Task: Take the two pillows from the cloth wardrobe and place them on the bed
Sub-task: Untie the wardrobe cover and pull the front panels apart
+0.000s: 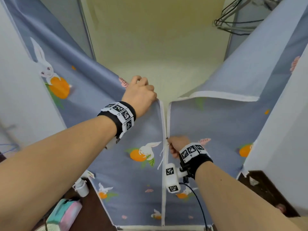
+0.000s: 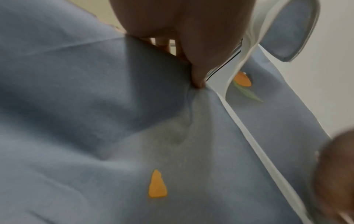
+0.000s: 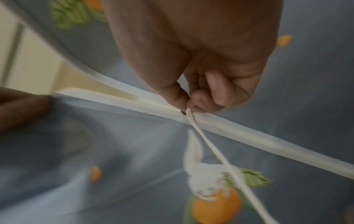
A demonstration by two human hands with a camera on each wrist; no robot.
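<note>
Pinching the zipper pull (image 3: 184, 112) between thumb and curled forefinger, right hand (image 1: 177, 146) low on the white zipper seam (image 1: 164, 180) of the cloth wardrobe (image 1: 126, 172), one white cord (image 3: 216, 151) trailing from the pinch. Below and left, on dark floor: one white bottle (image 1: 82, 187), one pink-and-teal pouch (image 1: 65, 214). Two wristbands with black-and-white markers, one per arm. Higher up, left hand (image 1: 140, 94) clenched on the top edge of the left door flap (image 1: 93, 90), fingers curled over the cloth, thumb pressing into it. Two flaps parted above the pull — right flap (image 1: 233, 77) folded outward. Rabbit-and-orange prints across the blue fabric, five at least. Beyond the gap, pale yellow interior, two metal poles (image 1: 86, 29), a cluster of wire hangers (image 1: 233, 22) upper right — number unclear. Pillows: none visible inside; cannot tell where.
</note>
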